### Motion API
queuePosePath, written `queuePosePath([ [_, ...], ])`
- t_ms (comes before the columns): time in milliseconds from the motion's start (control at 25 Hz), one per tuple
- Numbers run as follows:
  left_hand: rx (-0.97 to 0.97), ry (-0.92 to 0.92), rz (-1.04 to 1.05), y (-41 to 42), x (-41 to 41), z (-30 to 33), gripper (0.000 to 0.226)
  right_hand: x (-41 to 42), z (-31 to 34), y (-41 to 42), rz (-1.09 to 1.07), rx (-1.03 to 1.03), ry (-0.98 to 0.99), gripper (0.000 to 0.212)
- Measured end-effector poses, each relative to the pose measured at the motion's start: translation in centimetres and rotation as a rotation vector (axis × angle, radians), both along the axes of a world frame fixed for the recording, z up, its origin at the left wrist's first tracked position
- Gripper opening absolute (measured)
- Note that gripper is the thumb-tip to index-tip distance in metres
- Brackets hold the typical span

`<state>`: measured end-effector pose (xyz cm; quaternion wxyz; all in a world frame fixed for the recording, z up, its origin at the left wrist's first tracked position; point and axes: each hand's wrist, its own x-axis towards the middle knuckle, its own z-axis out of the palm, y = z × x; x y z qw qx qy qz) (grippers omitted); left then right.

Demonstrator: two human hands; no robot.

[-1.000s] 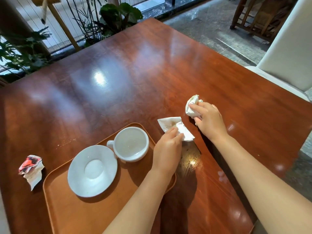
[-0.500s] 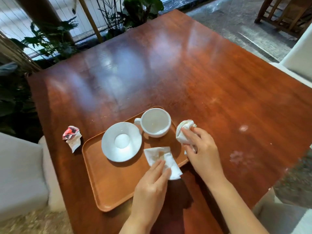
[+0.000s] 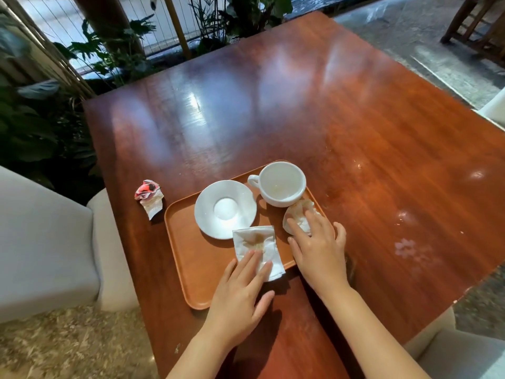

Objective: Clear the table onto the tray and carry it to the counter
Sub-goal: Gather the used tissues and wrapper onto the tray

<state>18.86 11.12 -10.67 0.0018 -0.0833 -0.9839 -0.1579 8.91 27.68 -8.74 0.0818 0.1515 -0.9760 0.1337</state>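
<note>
An orange-brown tray [image 3: 185,250] lies on the wooden table [image 3: 355,132]. On it stand a white saucer [image 3: 225,209] and an empty white cup [image 3: 281,184]. A flat stained napkin [image 3: 255,243] lies on the tray's near part, and my left hand [image 3: 243,291] rests its straight fingers on top of it. A crumpled napkin [image 3: 296,218] sits at the tray's right edge below the cup. My right hand [image 3: 317,250] lays its fingertips on it, thumb held apart. A crumpled red-and-white wrapper [image 3: 149,195] lies on the table left of the tray.
A grey seat [image 3: 49,242] stands left of the table, a white one [image 3: 494,108] at the right edge. Plants [image 3: 109,56] and a railing line the far side. Wet smears [image 3: 407,244] mark the table to the right.
Both hands carried the napkins from the table onto the tray. The flat napkin now lies fully on the tray and the crumpled one rests by the cup. The view has pulled back.
</note>
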Motion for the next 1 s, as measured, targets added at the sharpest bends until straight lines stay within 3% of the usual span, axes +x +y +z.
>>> queuePosePath([
  [200,-0.14,-0.076,-0.049,-0.4,0.4,0.7,0.059,0.6,0.5,0.0,0.018,0.088,-0.028,0.044],
  [400,0.067,0.034,0.048,-1.6,0.2,3.3,0.048,1.1,3.4,-1.9,0.043,-0.103,0.09,0.031],
  [560,0.196,0.143,0.188,-6.9,-0.9,4.6,0.037,1.1,4.8,-7.8,0.216,-0.256,0.082,0.025],
  [720,0.161,0.176,0.348,-14.2,-3.4,4.3,0.04,-1.0,4.3,-15.2,0.347,-0.243,0.035,0.024],
  [800,0.134,0.155,0.396,-17.7,-5.6,3.5,0.047,-2.2,3.6,-18.7,0.4,-0.199,-0.041,0.033],
  [1000,0.091,0.076,0.333,-24.4,-11.0,1.2,0.047,-3.9,1.5,-25.5,0.496,-0.104,-0.148,0.039],
])
